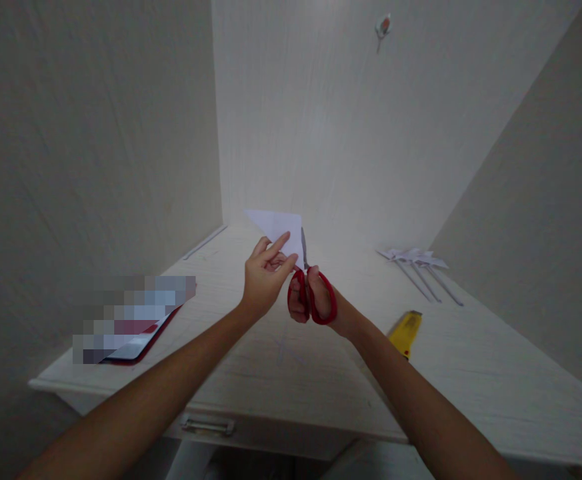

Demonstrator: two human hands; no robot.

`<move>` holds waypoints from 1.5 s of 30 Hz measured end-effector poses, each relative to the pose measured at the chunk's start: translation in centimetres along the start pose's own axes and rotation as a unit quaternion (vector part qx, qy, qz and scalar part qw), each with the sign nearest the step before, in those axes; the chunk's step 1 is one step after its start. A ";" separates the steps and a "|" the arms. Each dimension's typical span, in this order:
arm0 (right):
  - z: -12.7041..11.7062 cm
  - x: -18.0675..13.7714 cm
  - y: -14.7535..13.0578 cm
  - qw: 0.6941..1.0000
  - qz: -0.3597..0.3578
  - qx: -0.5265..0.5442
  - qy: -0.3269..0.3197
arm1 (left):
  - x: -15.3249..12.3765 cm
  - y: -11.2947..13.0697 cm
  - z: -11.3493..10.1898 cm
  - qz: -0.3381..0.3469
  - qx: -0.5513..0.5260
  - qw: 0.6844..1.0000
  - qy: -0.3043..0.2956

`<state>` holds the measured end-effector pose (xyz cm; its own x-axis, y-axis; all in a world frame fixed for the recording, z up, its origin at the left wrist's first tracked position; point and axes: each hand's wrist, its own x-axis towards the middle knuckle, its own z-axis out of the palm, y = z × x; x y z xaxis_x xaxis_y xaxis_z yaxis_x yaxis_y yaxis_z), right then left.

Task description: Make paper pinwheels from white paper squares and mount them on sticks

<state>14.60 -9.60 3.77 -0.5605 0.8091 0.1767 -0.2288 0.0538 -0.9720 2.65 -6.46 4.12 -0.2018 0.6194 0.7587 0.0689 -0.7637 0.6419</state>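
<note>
My left hand point(265, 277) pinches a folded white paper point(279, 229) by its lower edge and holds it up above the desk point(251, 353). My right hand point(315, 300) grips red-handled scissors point(311, 293), fingers through the loops. The blades point upward along the paper's right edge. Both hands are close together over the middle of the desk.
Several paper pinwheels on sticks point(418, 263) lie at the back right. A yellow utility knife point(405, 333) lies right of my right forearm. A red-edged flat item point(141, 337) sits at the left, partly blurred. A thin strip point(205, 242) lies at the back left. A drawer handle point(207, 424) is below the front edge.
</note>
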 end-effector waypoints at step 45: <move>-1.2 -0.7 -2.4 0.998 0.033 -0.048 0.034 | 1.9 -1.1 -1.5 -0.162 -0.168 0.969 -0.085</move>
<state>16.54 -9.59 5.79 -0.5153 0.8507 0.1039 -0.1138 0.0522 -0.9921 0.68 -4.71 4.68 0.0065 0.8362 0.5483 -0.2982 -0.5218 0.7993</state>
